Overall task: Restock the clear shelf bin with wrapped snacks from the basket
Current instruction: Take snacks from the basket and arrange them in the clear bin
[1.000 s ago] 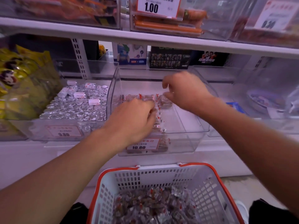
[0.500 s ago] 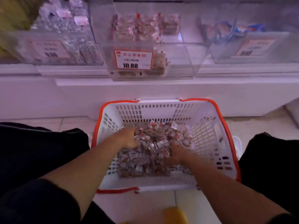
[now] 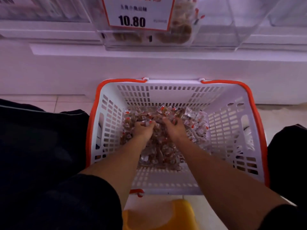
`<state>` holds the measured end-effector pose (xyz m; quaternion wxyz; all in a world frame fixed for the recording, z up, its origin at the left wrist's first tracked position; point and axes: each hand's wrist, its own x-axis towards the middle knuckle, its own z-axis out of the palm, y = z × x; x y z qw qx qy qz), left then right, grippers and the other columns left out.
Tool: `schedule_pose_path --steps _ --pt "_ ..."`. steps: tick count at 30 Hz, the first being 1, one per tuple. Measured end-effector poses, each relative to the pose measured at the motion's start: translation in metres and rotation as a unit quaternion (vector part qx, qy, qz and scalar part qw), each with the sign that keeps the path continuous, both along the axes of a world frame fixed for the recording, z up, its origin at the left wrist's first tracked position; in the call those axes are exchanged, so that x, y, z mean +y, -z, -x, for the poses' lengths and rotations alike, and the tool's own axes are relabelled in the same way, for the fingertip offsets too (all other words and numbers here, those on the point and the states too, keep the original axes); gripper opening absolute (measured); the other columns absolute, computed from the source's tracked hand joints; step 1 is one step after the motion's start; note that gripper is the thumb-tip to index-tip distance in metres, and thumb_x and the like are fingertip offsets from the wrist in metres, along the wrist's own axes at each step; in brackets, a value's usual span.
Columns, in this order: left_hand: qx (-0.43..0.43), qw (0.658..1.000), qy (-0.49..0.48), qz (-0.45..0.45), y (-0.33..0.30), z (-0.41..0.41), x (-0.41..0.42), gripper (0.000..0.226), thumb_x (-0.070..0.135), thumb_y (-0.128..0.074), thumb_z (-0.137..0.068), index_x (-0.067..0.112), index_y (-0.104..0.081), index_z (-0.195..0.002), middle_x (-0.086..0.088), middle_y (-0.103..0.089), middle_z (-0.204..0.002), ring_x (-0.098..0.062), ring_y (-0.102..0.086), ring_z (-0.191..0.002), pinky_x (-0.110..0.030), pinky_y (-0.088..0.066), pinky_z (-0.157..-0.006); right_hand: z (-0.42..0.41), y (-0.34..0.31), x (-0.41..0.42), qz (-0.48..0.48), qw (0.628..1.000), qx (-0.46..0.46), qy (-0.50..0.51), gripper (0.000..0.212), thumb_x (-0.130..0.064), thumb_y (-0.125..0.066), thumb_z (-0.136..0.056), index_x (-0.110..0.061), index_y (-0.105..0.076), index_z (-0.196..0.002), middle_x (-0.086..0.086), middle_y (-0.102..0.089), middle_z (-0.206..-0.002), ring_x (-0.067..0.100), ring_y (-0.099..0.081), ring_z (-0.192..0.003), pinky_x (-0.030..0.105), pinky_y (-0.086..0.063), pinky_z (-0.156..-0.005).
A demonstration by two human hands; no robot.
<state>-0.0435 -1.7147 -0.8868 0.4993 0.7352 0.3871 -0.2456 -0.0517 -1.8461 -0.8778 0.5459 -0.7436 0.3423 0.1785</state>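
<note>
A white basket with an orange rim (image 3: 229, 130) stands on the floor between my knees. It holds a heap of small clear-wrapped brown snacks (image 3: 194, 120) with red tabs. Both hands are down in the heap, close together. My left hand (image 3: 143, 129) curls its fingers around a bunch of snacks. My right hand (image 3: 173, 128) also curls into the pile and grips snacks; its fingertips are buried. Above, the clear shelf bin (image 3: 216, 30) juts out from the shelf, with a 10.80 price tag (image 3: 137, 15) and a few snacks behind its front wall.
A white shelf base (image 3: 149, 67) runs behind the basket. A yellow stool edge (image 3: 159, 214) shows under me at the bottom. My dark trouser legs flank the basket on both sides. Neighbouring clear bins sit left and right of the tagged one.
My hands left the shelf bin and dropped into the basket; my view tilted down. Since half a second ago both hands have drawn together in the heap and closed on snacks.
</note>
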Motion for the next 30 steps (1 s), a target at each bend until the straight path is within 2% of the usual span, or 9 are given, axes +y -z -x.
schedule_pose_path --steps 3,6,10,14,20,23,25,28,30 --pt "0.023 0.998 0.026 -0.057 -0.002 -0.006 -0.006 0.068 0.047 -0.074 -0.083 0.014 -0.044 -0.135 -0.012 -0.059 -0.13 -0.032 -0.059 -0.112 -0.033 -0.047 -0.082 -0.02 -0.003 -0.005 0.053 0.998 0.019 -0.027 0.051 -0.058 -0.07 -0.08 -0.013 -0.069 -0.104 0.006 -0.069 -0.098 0.022 -0.062 -0.091 0.035 -0.052 -0.085" --pt "0.004 0.994 0.063 -0.089 -0.002 -0.006 -0.01 0.052 0.04 -0.073 -0.086 0.01 -0.058 -0.126 -0.01 -0.065 -0.123 -0.031 -0.062 -0.109 -0.031 -0.047 -0.078 -0.027 -0.005 -0.012 0.007 0.999 0.049 -0.02 0.025 -0.029 -0.078 -0.083 -0.008 -0.065 -0.079 0.019 -0.07 -0.086 0.031 -0.067 -0.076 0.047 -0.059 -0.071" --pt "-0.009 0.995 0.073 -0.065 -0.009 0.0 -0.007 0.046 0.028 -0.077 -0.085 0.013 -0.061 -0.126 -0.008 -0.066 -0.121 -0.028 -0.064 -0.106 -0.035 -0.053 -0.084 -0.02 -0.013 -0.019 -0.165 0.979 0.09 0.082 0.032 0.017 -0.066 -0.081 -0.006 -0.052 -0.099 0.011 -0.056 -0.079 0.024 -0.053 -0.061 0.026 -0.05 -0.039" --pt "0.001 0.993 0.108 -0.053 -0.021 0.005 -0.001 0.051 0.024 -0.075 -0.085 0.018 -0.06 -0.134 -0.007 -0.064 -0.129 -0.028 -0.063 -0.112 -0.038 -0.054 -0.095 -0.008 -0.02 -0.026 -0.13 0.988 0.088 -0.004 0.025 0.015 -0.061 -0.086 -0.002 -0.061 -0.105 0.013 -0.058 -0.087 0.029 -0.058 -0.075 0.029 -0.054 -0.052" --pt "0.016 0.983 0.16 -0.083 -0.045 0.025 0.013 0.034 0.037 -0.06 -0.095 0.009 -0.068 -0.111 -0.008 -0.071 -0.09 -0.024 -0.068 -0.077 -0.028 -0.05 -0.06 0.008 -0.037 -0.042 -0.094 0.989 0.113 -0.019 0.013 0.009 -0.056 -0.093 -0.002 -0.06 -0.089 0.017 -0.059 -0.081 0.026 -0.058 -0.064 0.032 -0.055 -0.049" --pt "0.046 0.99 0.094 0.093 -0.063 0.024 0.019 0.029 0.03 -0.061 -0.095 0.009 -0.062 -0.116 -0.01 -0.073 -0.091 -0.022 -0.069 -0.069 -0.03 -0.056 -0.058 0.003 -0.073 -0.053 -0.07 0.984 0.111 -0.123 0.014 0.009 -0.059 -0.09 -0.005 -0.062 -0.089 0.017 -0.06 -0.082 0.022 -0.059 -0.06 0.029 -0.056 -0.046" --pt "0.052 0.966 0.093 0.236 -0.085 0.013 0.021 0.031 0.021 -0.059 -0.098 0.004 -0.061 -0.124 -0.013 -0.075 -0.1 -0.023 -0.072 -0.075 -0.034 -0.059 -0.064 -0.009 -0.111 -0.062 -0.057 0.966 0.083 -0.239 0.021 0.01 -0.061 -0.088 -0.007 -0.063 -0.1 0.016 -0.061 -0.093 0.025 -0.065 -0.069 0.03 -0.058 -0.052" --pt "0.002 0.936 0.186 0.297 -0.137 -0.013 0.021 0.032 0.026 -0.06 -0.098 0.002 -0.065 -0.119 -0.015 -0.074 -0.094 -0.02 -0.07 -0.072 -0.029 -0.057 -0.061 -0.034 -0.187 -0.075 -0.02 0.933 0.001 -0.36 0.036 0.015 -0.066 -0.081 -0.006 -0.063 -0.111 0.015 -0.065 -0.094 0.026 -0.068 -0.078 0.036 -0.061 -0.067" --pt "-0.04 0.922 0.224 0.312 -0.184 -0.027 0.018 0.033 0.031 -0.06 -0.098 0.004 -0.063 -0.116 -0.014 -0.074 -0.089 -0.018 -0.069 -0.067 -0.026 -0.055 -0.055 -0.044 -0.247 -0.084 -0.035 0.91 -0.039 -0.412 0.032 0.015 -0.069 -0.079 0.001 -0.066 -0.108 0.013 -0.067 -0.088 0.018 -0.067 -0.072 0.028 -0.059 -0.064"
